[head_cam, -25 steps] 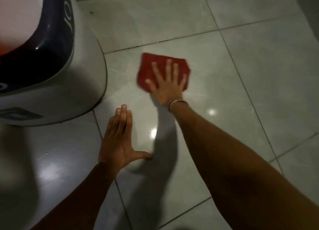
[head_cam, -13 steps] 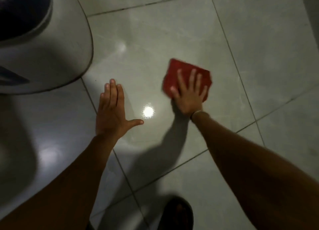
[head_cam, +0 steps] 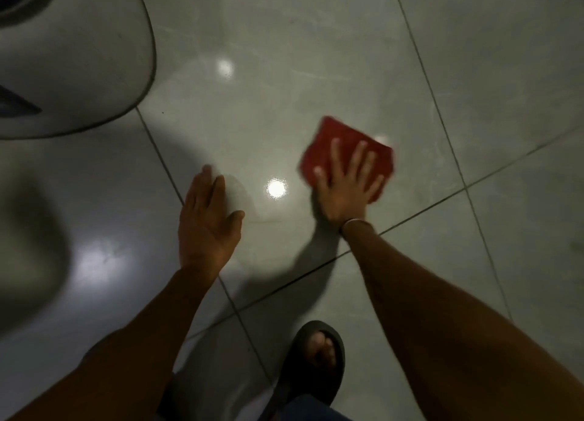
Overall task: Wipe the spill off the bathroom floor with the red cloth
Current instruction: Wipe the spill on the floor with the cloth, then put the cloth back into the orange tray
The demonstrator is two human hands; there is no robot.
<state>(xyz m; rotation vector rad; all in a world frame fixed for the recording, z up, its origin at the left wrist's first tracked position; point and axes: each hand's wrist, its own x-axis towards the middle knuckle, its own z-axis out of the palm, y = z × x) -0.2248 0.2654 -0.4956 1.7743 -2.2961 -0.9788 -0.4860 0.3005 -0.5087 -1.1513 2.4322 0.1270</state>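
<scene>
From the head camera, looking down at a dim, glossy tiled floor (head_cam: pixel 316 41) of pale grey squares with dark grout lines, the right hand (head_cam: pixel 346 186) lies flat on the red cloth (head_cam: pixel 328 142), palm down with the fingers (head_cam: pixel 357 158) spread wide across it; they press on the cloth rather than curl round it. The cloth lies crumpled flat on the tile to the right of centre, its far and left parts showing past the fingertips, its edges blurred. A thin bangle (head_cam: pixel 355 222) circles the right wrist, and the forearm runs down to the lower right corner. The left hand (head_cam: pixel 207 221) rests palm down on the floor to the left of the cloth and apart from it, fingers straight and held close together, thumb pointing out to the right; it holds nothing. Between the two hands a bright round glare (head_cam: pixel 276 189) shines off the tile, with a fainter one farther up. A faint streak shows on the tile just right of the left thumb; whether it is liquid cannot be told. A large white rounded fixture (head_cam: pixel 79 72) with a dark top fills the upper left corner, standing on the floor. At the bottom edge a foot in a dark sandal (head_cam: pixel 316 367) stands on the tile between the two forearms.
</scene>
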